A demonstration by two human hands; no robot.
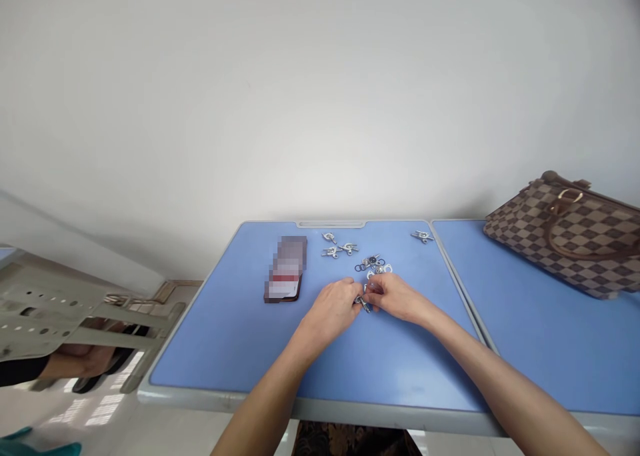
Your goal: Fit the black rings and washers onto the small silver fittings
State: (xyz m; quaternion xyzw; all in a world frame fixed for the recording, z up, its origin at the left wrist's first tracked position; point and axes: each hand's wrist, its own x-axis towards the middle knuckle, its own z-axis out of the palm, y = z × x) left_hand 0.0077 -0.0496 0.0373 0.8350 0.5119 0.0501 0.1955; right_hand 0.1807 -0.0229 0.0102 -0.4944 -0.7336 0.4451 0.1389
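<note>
A small metal piece (367, 307) is low over the blue surface (225, 349), between the two hands; the left hand (336, 304) has a narrow grip on it, fingertips pinched tight; the right hand (395, 297) looks to pinch it too — any smaller bit in that grip is too tiny to tell.

The work seems partway along; three metal pieces (349, 248) sit in a group at the back and one lone piece (423, 237) lies near the right edge — these look whole, maybe done; a heap of loose parts (373, 263) just past the hands looks like what is left.

No writing can be read; the phone-like thing (289, 263) is blurred into blocks; the checked bag (565, 239) shows no name I can read.
</note>
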